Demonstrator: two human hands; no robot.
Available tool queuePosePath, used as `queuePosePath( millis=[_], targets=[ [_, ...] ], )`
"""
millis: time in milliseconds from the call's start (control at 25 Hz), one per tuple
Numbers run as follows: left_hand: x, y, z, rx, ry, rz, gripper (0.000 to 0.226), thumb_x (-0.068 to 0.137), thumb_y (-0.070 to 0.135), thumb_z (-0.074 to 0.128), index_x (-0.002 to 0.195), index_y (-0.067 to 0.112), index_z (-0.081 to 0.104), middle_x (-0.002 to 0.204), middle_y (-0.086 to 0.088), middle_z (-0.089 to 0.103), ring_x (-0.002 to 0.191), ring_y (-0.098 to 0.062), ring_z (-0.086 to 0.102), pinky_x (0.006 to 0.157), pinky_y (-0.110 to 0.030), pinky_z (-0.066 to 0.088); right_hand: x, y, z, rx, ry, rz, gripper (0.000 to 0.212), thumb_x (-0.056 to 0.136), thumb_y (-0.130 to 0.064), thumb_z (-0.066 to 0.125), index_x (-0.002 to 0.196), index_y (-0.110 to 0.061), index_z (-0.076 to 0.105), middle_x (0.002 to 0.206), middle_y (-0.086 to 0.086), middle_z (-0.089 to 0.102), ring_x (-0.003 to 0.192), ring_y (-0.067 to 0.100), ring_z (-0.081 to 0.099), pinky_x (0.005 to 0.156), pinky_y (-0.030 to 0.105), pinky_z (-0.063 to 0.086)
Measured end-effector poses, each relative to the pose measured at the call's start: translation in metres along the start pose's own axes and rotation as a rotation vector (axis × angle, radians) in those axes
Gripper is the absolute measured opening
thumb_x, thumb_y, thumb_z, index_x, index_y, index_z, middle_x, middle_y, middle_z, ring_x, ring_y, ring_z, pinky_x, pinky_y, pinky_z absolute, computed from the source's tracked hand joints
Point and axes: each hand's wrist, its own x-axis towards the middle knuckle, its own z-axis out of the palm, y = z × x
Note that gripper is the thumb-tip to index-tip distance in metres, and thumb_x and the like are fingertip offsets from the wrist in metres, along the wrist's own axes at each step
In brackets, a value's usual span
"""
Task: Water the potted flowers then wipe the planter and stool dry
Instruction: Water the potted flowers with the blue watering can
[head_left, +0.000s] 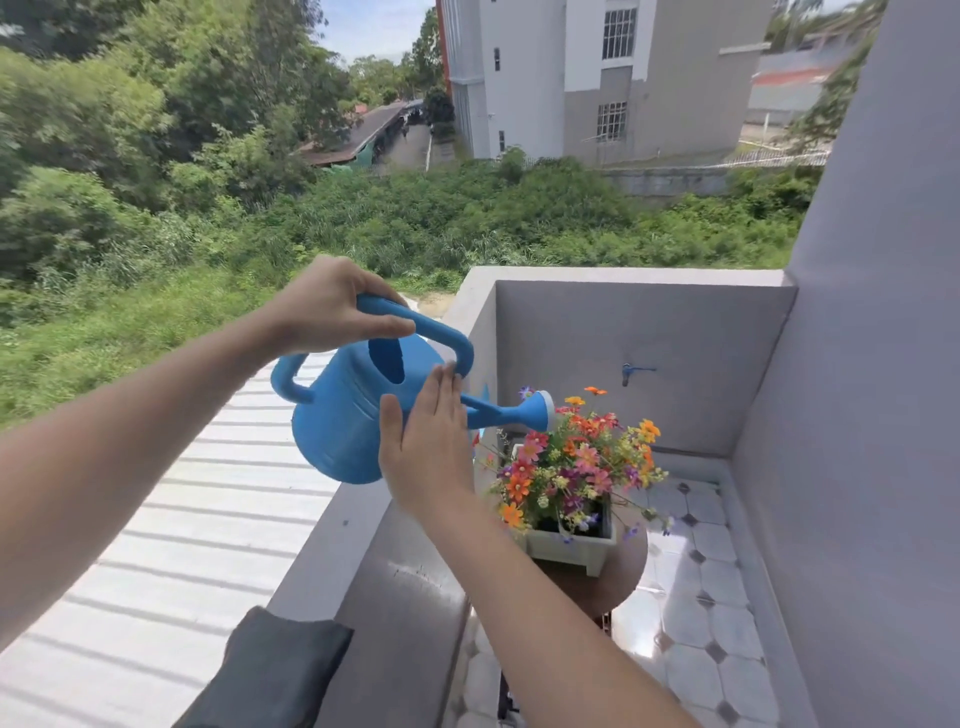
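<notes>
A blue watering can hangs over the balcony wall, its spout rose just above the flowers. My left hand grips the can's top handle. My right hand lies flat with fingers straight against the can's side, near the base of the spout. Colourful potted flowers fill a pale rectangular planter, which stands on a round brown stool on the balcony floor. I cannot tell whether water is coming out.
A dark grey cloth lies on the balcony wall top near me. A blue tap sticks out of the far wall. White tiles cover the floor; a corrugated roof lies below left.
</notes>
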Motion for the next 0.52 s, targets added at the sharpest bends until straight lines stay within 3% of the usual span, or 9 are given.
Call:
queuePosePath(
  millis=[160, 320, 520],
  targets=[
    [0.001, 0.005, -0.002, 0.075, -0.077, 0.021, 0.024, 0.076, 0.035, 0.075, 0.092, 0.018, 0.076, 0.07, -0.002, 0.073, 0.058, -0.013, 0.064, 0.053, -0.024, 0.051, -0.01, 0.0, 0.011, 0.103, 0.031, 0.004, 0.072, 0.096, -0.049, 0.017, 0.146, -0.004, -0.008, 0.156, 0.009, -0.014, 0.143, 0.017, -0.013, 0.114, 0.028, -0.008],
    [-0.003, 0.011, -0.01, 0.062, -0.086, 0.096, 0.041, 0.07, 0.053, 0.067, 0.091, 0.018, 0.076, 0.065, -0.003, 0.071, 0.059, -0.01, 0.059, 0.047, -0.012, 0.042, -0.011, -0.003, 0.012, 0.099, 0.111, -0.118, 0.085, 0.083, -0.058, 0.002, 0.146, -0.002, 0.001, 0.157, 0.011, -0.005, 0.144, 0.019, -0.008, 0.114, 0.027, -0.007],
    [-0.014, 0.006, -0.023, 0.093, -0.064, 0.047, 0.021, 0.079, 0.03, 0.075, 0.09, 0.013, 0.076, 0.06, 0.0, 0.067, 0.049, 0.0, 0.055, 0.044, -0.008, 0.038, -0.008, -0.008, 0.016, 0.072, 0.085, -0.246, 0.077, 0.088, -0.055, 0.007, 0.147, -0.005, 0.008, 0.158, 0.008, 0.003, 0.145, 0.019, -0.002, 0.114, 0.026, -0.004]
  ],
)
